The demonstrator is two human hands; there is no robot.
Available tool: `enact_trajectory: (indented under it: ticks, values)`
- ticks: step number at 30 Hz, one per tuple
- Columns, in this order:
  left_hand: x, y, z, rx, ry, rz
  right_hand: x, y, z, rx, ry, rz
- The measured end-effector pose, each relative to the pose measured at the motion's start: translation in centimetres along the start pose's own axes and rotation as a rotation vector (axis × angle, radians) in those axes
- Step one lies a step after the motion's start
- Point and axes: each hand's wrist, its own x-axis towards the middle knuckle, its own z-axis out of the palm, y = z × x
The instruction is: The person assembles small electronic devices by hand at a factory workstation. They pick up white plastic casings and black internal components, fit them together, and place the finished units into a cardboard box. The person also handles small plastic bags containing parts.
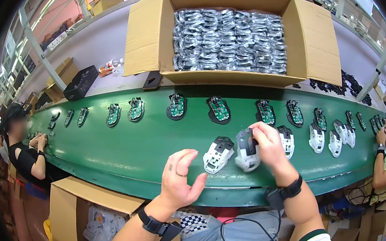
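My right hand grips a white-and-black computer mouse shell, slightly blurred, just above the green work surface. To its left, another white-and-black mouse shell lies on the green surface. Empty, with thumb and fingers apart, my left hand hovers beside that shell; a ring circles one finger. Partly hidden behind my right hand is a further white shell. Beyond the hands, mouse bases with green circuit boards, such as this one, stand in a loose row.
A large open carton of plastic-wrapped parts stands across the green table. More white shells sit to the right. Co-workers' hands work at both ends. An open carton with plastic bags is at lower left. Cables hang from my wrist straps.
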Motion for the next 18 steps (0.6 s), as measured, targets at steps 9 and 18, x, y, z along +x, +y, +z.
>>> enact_trajectory:
  ticks: [9,18]
  values:
    - [-0.4,-2.2,1.5,0.256,-0.359,-0.012,-5.7,-9.1,1.7,-0.067,-0.396,-0.923]
    - [-0.7,-2.1,2.0,0.228,-0.351,0.019,-13.2,-15.1,3.3,0.331,-0.678,-1.108]
